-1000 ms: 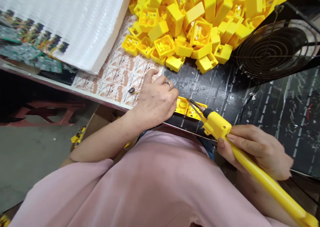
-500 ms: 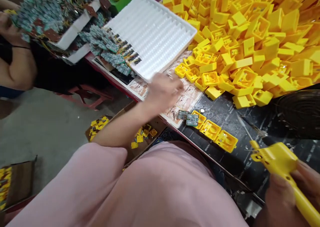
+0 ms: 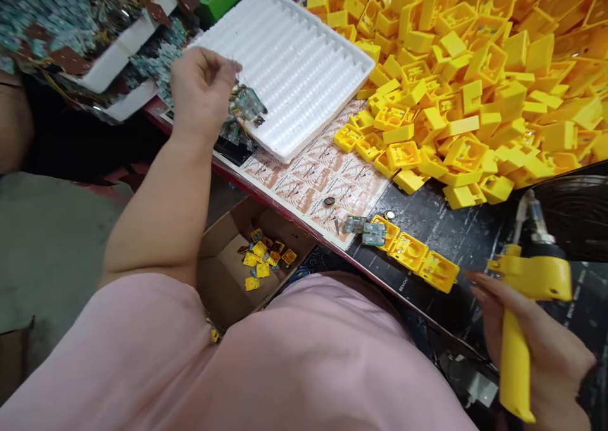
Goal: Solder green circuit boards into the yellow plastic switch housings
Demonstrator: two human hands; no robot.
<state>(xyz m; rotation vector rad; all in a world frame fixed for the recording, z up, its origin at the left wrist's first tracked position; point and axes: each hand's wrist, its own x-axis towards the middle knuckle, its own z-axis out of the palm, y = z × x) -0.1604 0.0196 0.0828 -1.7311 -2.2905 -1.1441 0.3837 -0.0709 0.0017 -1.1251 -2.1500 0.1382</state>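
My left hand (image 3: 202,92) is raised at the left edge of a white foam tray (image 3: 308,124), thumb and fingertips pinched together. What sits in the pinch is too small to make out. Just below the fingertips, a small green circuit board (image 3: 251,104) with wires lies over the tray's edge. My right hand (image 3: 541,349) is wrapped round the handle of a yellow soldering gun (image 3: 515,355), its metal tip pointing away from me. Left of the gun, a row of three open yellow cases (image 3: 407,252) lies on the black mat, with two circuit boards (image 3: 373,233) at its left end.
Yellow cases (image 3: 427,108) are heaped at the back right. Circuit boards (image 3: 61,13) with wires pile up at the back left, near another person's arm (image 3: 14,127). A cardboard box (image 3: 228,260) with yellow pieces stands below the table edge. A dark coil (image 3: 574,209) lies at right.
My left hand has moved left and away from me, from the printed sheet to the tray's edge. My right hand has turned the soldering gun more upright, tip away from me.
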